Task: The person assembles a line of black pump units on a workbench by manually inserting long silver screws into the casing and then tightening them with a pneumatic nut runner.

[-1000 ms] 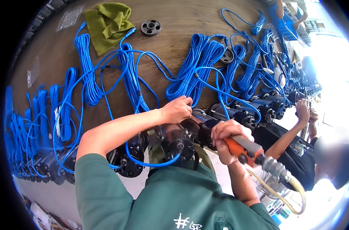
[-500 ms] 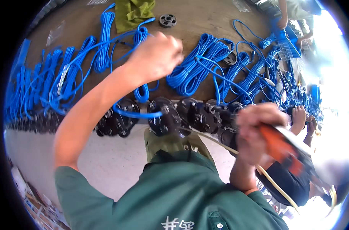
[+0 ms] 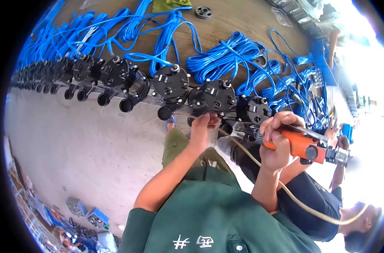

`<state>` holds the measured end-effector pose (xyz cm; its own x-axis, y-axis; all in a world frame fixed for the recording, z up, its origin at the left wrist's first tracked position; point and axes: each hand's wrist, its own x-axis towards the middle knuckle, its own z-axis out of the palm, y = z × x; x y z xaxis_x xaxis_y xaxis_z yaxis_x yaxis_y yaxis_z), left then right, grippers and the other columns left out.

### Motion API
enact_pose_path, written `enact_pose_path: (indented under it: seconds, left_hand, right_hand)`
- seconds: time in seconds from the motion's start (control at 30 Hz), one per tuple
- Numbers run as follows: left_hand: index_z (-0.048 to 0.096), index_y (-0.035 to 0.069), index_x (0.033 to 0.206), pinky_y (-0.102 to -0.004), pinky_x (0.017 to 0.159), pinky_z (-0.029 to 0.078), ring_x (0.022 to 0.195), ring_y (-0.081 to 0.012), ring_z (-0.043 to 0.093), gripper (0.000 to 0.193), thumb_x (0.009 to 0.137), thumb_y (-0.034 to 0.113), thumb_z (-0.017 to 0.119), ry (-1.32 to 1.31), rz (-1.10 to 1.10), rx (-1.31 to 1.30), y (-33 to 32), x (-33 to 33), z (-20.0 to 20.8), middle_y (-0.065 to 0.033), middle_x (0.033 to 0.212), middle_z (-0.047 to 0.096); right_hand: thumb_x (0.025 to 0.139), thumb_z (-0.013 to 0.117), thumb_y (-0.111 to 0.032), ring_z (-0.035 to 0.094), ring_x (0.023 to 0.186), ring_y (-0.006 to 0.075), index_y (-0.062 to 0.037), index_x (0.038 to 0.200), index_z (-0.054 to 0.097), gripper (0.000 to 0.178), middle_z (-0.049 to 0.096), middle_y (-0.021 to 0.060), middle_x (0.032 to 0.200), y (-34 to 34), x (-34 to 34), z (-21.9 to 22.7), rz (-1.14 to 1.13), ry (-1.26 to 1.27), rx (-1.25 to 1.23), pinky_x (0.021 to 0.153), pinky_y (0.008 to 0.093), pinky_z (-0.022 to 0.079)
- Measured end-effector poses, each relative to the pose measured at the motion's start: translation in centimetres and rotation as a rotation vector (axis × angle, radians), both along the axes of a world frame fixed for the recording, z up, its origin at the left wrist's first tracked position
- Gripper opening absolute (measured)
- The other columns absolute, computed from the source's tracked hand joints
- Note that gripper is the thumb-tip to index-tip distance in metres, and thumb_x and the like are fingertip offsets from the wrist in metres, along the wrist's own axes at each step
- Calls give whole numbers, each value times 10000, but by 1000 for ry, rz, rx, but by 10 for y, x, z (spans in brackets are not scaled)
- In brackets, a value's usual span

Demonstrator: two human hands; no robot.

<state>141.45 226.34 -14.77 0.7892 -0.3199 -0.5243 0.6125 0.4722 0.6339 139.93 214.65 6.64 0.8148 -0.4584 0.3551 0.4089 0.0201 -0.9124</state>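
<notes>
My right hand [image 3: 280, 137] grips an orange power tool [image 3: 299, 145] with a metal chuck that points right, toward the co-worker. My left hand [image 3: 206, 130] is at the lower front of a black round housing [image 3: 213, 99], fingers curled in against it. Whatever lies between those fingers is hidden. A pale hose [image 3: 251, 155] passes beside the left hand and under my right wrist. Left of this unit is another black housing [image 3: 171, 86] with a blue cable plugged into its top. A further black housing [image 3: 255, 110] sits between the left hand's unit and the tool.
Black housings line the table edge far to the left. Coiled blue cables [image 3: 225, 57] cover the tabletop [image 3: 238, 17], with a black wheel-like disc [image 3: 203, 12] and a green cloth [image 3: 168, 5] behind them. A co-worker [image 3: 314, 202] in dark clothing is close on my right.
My left hand has come down from above the cables to the housing at the table edge. The orange tool, still in my right hand, has swung more level. The view has shifted.
</notes>
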Motion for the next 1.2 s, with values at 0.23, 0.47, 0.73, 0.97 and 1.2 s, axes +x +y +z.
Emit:
enact_pose_path:
  seconds: [0.23, 0.47, 0.73, 0.97, 1.2]
  left_hand:
    - [570, -43, 1076, -401, 869, 582, 957, -302, 699, 234, 1042, 150, 443, 711, 129, -394, -28, 20, 5, -170, 914, 697]
    - [581, 42, 1069, -363, 750, 473, 834, -249, 593, 131, 1014, 103, 478, 648, 285, -501, -40, 7, -21, -98, 948, 621]
    - [581, 29, 1084, -358, 838, 460, 928, -236, 551, 139, 1002, 94, 489, 609, 319, -512, -35, 2, -16, -115, 1020, 605]
    - [587, 3, 1066, -371, 832, 486, 912, -261, 572, 142, 974, 85, 518, 600, 319, -469, -32, 1, -21, -137, 1006, 619]
    - [602, -23, 1035, -364, 799, 507, 875, -269, 602, 145, 959, 70, 522, 579, 313, -441, -32, 1, -30, -158, 969, 639]
  right_hand:
    - [779, 572, -22, 535, 602, 138, 18, 1104, 545, 328, 559, 144, 911, 8, 3, -12, 64, 64, -10, 628, 318, 527]
    - [778, 575, 65, 535, 584, 146, 21, 1091, 532, 319, 573, 155, 944, 12, 11, -20, 74, 84, 43, 591, 305, 498]
    - [779, 561, 58, 555, 603, 156, 17, 1090, 529, 316, 578, 168, 962, 9, 17, -30, 77, 122, 37, 626, 315, 505]
    - [772, 577, 63, 551, 613, 159, 10, 1086, 534, 322, 572, 152, 948, 5, 27, -46, 80, 75, 16, 632, 324, 517]
    - [767, 567, 93, 539, 605, 149, 20, 1034, 519, 281, 564, 164, 924, 12, 34, -58, 148, -28, -56, 597, 313, 515]
